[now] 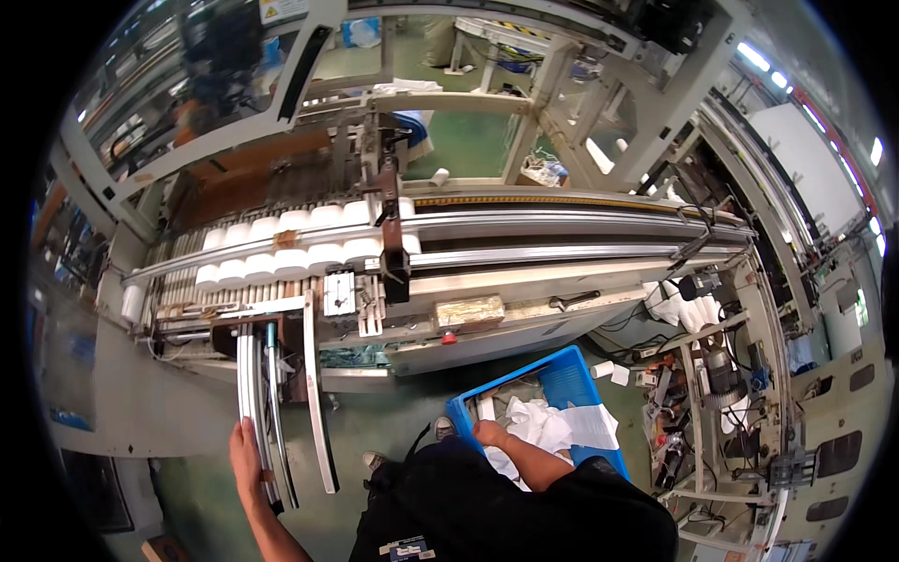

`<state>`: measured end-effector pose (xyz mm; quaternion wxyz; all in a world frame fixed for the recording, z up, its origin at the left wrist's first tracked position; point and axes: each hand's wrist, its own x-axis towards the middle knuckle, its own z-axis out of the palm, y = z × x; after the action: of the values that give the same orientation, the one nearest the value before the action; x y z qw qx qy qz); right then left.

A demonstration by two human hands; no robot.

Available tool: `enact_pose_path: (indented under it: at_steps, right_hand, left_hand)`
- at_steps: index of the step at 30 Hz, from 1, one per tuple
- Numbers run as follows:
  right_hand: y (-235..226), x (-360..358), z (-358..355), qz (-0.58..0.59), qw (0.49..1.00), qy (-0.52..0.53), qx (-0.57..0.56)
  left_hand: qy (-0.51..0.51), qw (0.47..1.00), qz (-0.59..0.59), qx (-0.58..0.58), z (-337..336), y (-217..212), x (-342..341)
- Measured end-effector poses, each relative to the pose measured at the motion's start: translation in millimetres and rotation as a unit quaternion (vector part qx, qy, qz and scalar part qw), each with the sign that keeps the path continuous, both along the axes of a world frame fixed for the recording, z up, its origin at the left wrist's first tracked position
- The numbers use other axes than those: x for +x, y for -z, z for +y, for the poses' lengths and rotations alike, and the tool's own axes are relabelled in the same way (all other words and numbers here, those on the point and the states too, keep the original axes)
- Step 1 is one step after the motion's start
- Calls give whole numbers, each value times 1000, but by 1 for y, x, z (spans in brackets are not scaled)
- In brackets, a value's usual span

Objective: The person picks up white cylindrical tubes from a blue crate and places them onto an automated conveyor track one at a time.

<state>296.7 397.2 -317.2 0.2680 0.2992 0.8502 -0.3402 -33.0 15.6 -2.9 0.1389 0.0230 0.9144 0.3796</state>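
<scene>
My left hand [245, 461] lies along the outer side of a silver metal rail [249, 375] that juts from the machine toward me. Its fingers are stretched out against the rail, not wrapped round it. My right hand [490, 434] is over the near left part of a blue plastic crate [554, 367], with its fingers curled closed. Whatever those fingers may hold is hidden. Crumpled white sheets [536, 423] fill much of the crate, and one sheet hangs over its right rim. Ahead, a row of several white rolls [292, 260] rests on the machine's roller bed [170, 267].
Beside the rail, a second metal bar [318, 421] sticks out. A red button [449, 338] sits below a tan block [468, 311], with a wrench [574, 301] farther right. Right of the crate stand a metal frame [693, 412], a motor [723, 379] and cables.
</scene>
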Motion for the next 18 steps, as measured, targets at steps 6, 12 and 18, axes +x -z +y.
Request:
enact_pose_path:
  at_steps: [6, 12, 18]
  right_hand:
    - [0, 6, -8, 18, 999, 26, -9]
    - [7, 5, -1, 27, 999, 32, -16]
    - [14, 10, 1, 23, 999, 33, -15]
  left_hand:
    - [-10, 1000, 16, 2, 5, -7, 1]
    - [-12, 999, 21, -26, 2, -4, -1]
    - [5, 998, 39, -41, 1, -1, -2]
